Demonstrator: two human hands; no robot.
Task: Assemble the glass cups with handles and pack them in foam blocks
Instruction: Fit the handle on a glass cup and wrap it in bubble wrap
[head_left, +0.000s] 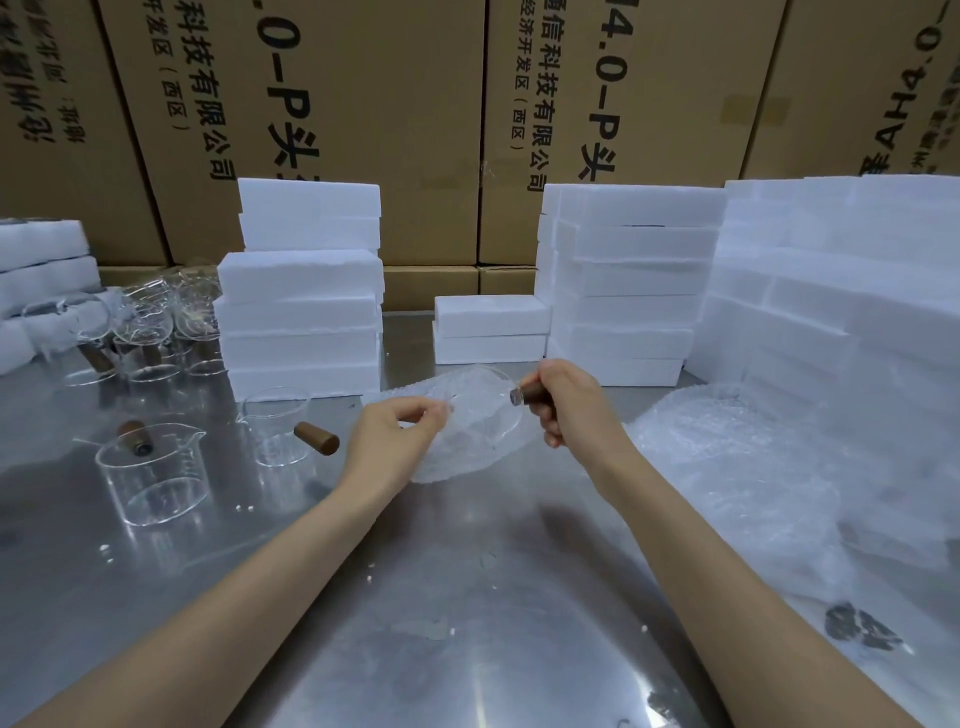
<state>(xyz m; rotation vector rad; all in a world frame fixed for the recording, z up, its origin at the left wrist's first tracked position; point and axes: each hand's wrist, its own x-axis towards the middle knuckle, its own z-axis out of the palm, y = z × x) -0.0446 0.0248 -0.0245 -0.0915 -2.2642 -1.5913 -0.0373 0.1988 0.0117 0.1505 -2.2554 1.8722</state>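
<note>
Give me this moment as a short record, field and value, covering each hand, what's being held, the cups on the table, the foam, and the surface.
left hand: pinches the edge of the bubble wrap
right hand: grips the wooden handle of a glass cup lying in the wrap
finished cups: two near left, handles on, standing upright; more behind at far left
foam blocks: white stacks along the back
more bubble wrap: heaped at right
surface: metal table
backdrop: printed cardboard cartons
</note>
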